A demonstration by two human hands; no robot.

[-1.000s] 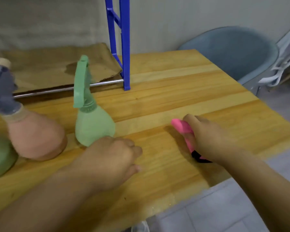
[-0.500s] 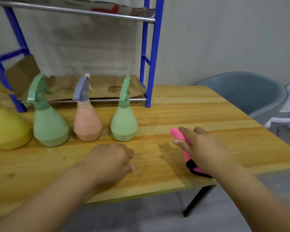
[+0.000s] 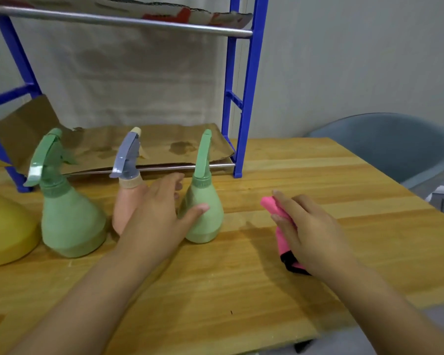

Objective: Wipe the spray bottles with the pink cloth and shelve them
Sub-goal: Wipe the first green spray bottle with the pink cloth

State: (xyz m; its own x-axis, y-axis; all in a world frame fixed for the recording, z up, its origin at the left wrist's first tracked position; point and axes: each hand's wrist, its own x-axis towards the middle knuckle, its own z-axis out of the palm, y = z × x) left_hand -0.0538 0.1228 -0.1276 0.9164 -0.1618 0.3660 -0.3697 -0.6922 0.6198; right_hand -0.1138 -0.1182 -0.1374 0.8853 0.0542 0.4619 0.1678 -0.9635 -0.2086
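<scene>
Several spray bottles stand in a row on the wooden table [image 3: 280, 298]: a yellow bottle [image 3: 5, 231] at the far left, a dark green bottle [image 3: 67, 213], a pink bottle with a grey trigger [image 3: 126, 180], and a light green bottle [image 3: 205, 201]. My left hand [image 3: 159, 216] is spread open between the pink and light green bottles, thumb touching the light green one's side. My right hand [image 3: 308, 231] grips the folded pink cloth [image 3: 274, 208] just above the table, to the right of the bottles.
A blue shelf rack [image 3: 244, 98] stands behind the bottles, its lower shelf lined with brown cardboard [image 3: 144, 147]; an upper shelf bar crosses the top. A grey-blue chair [image 3: 395, 149] sits off the table's right side. The table's front edge runs near my forearms.
My left hand has opened and moved forward to the light green bottle. My right hand keeps the pink cloth, shifted only slightly. The camera has tilted up since a second ago.
</scene>
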